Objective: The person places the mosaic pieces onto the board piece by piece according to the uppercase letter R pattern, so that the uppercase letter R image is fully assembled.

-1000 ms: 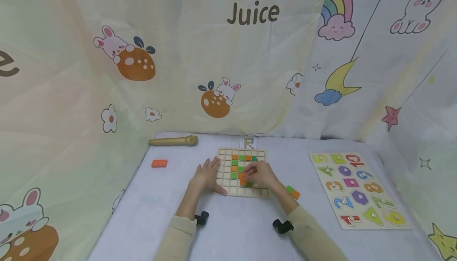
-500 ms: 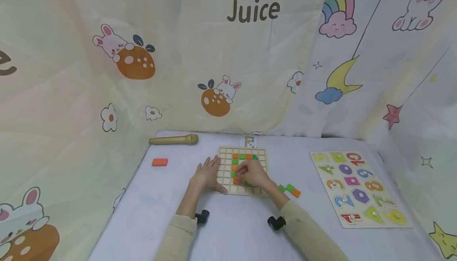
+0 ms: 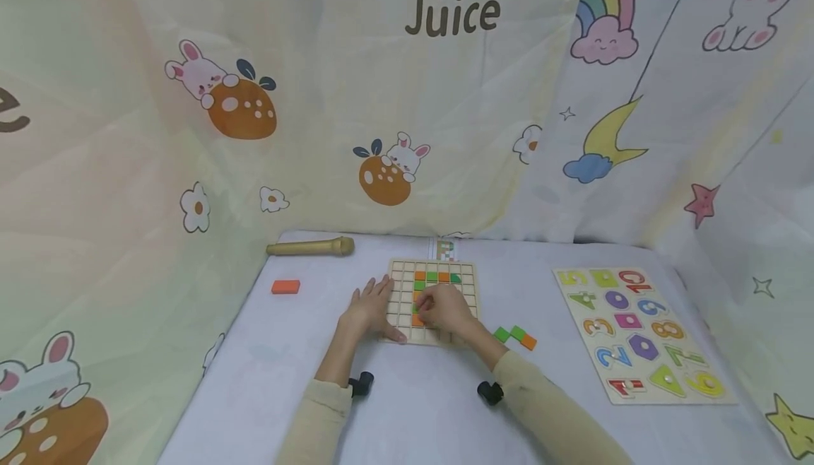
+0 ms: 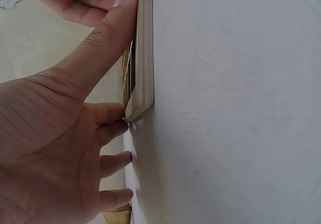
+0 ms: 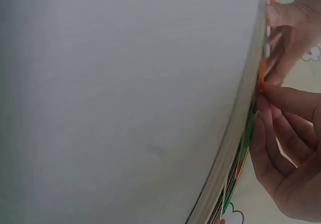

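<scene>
A square wooden grid board lies on the white table. On it, orange and green blocks, one of them green, form a top row and a left column. My left hand rests at the board's left side with fingers spread, its thumb along the near edge. Over the middle of the board, my right hand pinches an orange block at the column's lower end. In the right wrist view its thumb and fingers meet at the board's surface. Part of the pattern is hidden under this hand.
Right of the board lie loose blocks, two green and one orange. A number puzzle board lies farther right. A red-orange block and a golden toy microphone lie left. A pattern card stands behind the board.
My right hand has shifted left across the board, bringing the orange block to the bottom of the left column. Another loose green block has come into sight beside the forearm. The left hand stays put.
</scene>
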Demonstrator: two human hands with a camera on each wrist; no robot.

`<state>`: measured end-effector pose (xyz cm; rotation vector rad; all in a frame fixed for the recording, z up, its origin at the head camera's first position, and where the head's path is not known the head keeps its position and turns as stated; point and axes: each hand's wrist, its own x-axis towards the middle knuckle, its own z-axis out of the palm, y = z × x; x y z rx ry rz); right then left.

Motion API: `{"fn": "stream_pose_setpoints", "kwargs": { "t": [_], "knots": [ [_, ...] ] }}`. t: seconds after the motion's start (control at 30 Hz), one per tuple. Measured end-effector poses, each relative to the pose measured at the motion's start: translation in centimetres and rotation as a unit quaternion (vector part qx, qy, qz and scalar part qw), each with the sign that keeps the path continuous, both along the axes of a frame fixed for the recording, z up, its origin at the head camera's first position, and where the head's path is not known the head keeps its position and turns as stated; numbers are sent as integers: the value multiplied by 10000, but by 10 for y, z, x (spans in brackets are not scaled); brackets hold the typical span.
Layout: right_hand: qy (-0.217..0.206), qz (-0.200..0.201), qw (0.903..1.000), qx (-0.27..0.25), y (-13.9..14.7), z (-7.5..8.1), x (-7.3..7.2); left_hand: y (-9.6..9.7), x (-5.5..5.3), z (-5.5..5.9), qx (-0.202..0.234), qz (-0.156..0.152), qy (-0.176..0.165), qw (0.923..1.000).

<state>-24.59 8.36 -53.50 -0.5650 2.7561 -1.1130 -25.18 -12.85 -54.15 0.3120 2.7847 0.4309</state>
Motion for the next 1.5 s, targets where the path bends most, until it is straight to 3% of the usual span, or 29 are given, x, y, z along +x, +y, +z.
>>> {"fn": "stream_pose_setpoints", "kwargs": {
  "t": [0.3, 0.5, 0.7, 0.97, 1.23, 1.5],
  "knots": [
    [51, -7, 10000, -68, 6, 9, 5, -2, -5, -12, 39, 29, 81, 10000],
    [191, -297, 9993, -95, 23, 16, 5, 1, -3, -3, -63, 62, 59, 9999],
    [61, -696, 9975, -105, 49, 19, 12, 2, -3, -2, 46, 78, 119, 9999],
    [-84, -950, 9954, -130, 76, 21, 16, 2, 4, 10, 99, 81, 55, 9999],
    [-328, -1025, 9941, 107, 103, 20, 20, 0, 1, 2, 277, 55, 130, 9995],
    [-800, -905, 9887, 886, 123, 24, 31, 2, 5, 9, 219, 130, 100, 9996]
  ]
}}
